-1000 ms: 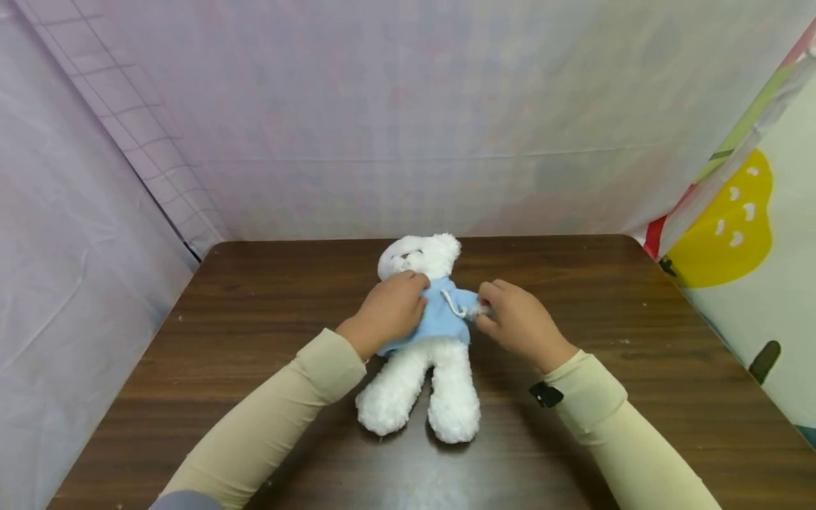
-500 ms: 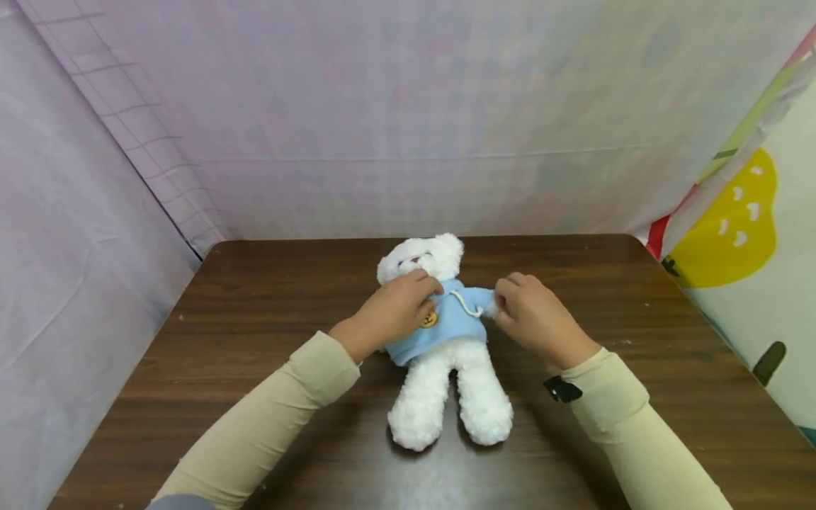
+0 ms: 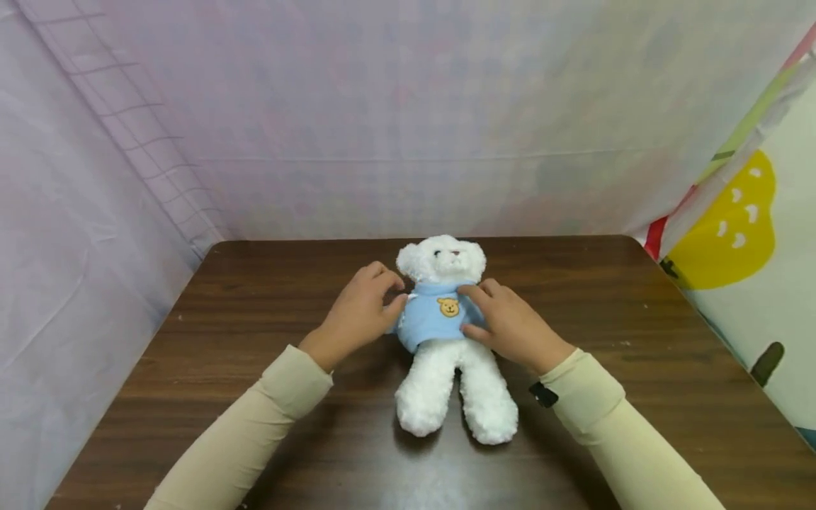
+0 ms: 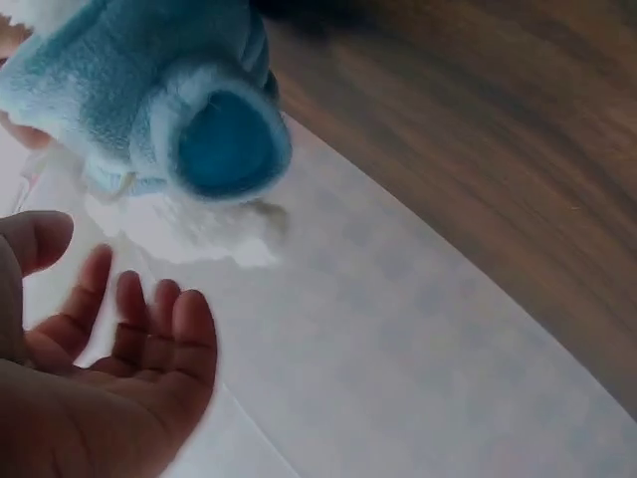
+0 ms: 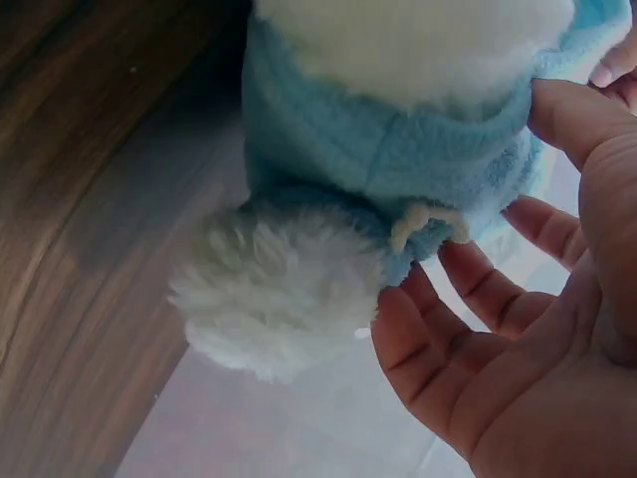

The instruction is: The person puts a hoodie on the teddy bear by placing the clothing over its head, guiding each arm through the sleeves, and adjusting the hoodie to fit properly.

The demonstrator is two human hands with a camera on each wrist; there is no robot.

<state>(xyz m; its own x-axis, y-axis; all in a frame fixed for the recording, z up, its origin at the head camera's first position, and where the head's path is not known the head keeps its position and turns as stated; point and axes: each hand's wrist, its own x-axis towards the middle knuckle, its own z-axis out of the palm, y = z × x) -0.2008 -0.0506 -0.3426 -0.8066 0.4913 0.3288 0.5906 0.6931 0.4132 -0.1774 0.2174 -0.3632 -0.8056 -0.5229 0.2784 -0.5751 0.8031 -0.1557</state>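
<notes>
A white plush teddy bear [image 3: 446, 258] in a light blue top [image 3: 427, 322] lies face up on the table, legs toward me. On the chest is a tan bear-face patch [image 3: 449, 306]. My left hand [image 3: 353, 312] is beside the bear's left-hand side in the head view, fingers loosely bent with nothing in them. Close to it in the left wrist view, a blue sleeve [image 4: 229, 139] shows a hollow opening, with white fur [image 4: 189, 229] beyond. My right hand [image 3: 513, 329] holds the bear's other side, thumb on the top and fingers curved by the furry arm [image 5: 279, 289].
The dark wooden table [image 3: 268, 297] has its far edge just behind the bear's head. A pale cloth backdrop [image 3: 395, 142] rises behind it, and another white cloth [image 3: 76, 269] hangs at the left. A wall with a yellow printed shape [image 3: 733, 219] stands at the right.
The bear has shifted right and straightened, its head now facing up and its chest patch uncovered. My left hand has come off the chest to the left; my right hand has moved from the arm onto the side.
</notes>
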